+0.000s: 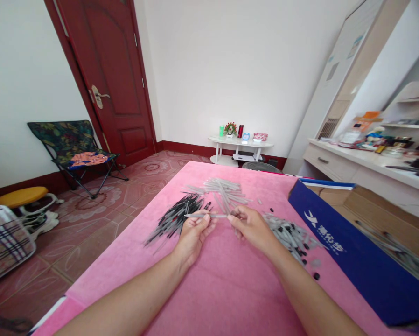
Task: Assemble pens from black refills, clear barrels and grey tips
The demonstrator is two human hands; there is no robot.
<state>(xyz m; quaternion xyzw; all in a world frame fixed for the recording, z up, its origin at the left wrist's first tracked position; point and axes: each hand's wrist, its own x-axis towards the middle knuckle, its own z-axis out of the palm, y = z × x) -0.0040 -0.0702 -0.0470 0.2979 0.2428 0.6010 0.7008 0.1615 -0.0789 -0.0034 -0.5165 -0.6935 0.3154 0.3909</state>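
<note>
Between my two hands, level above the pink cloth, is a slim pen (218,215) with a grey, see-through barrel; its pointed end sticks out to the left. My left hand (196,229) pinches it near that tip. The fingers of my right hand (246,223) are closed on its other end. Just left of my left hand lies a heap of thin dark pen refills (176,214). Beyond my hands is a pile of clear pen barrels (225,186). To the right of my right hand, clear and black pen caps (289,235) are scattered.
The pink cloth (202,298) covers the table. A blue cardboard box (335,252) with more slender pieces inside stands at the right. Beyond are a small white table (258,141), a folding chair (64,135), a red door (115,70) and a cluttered counter (349,151).
</note>
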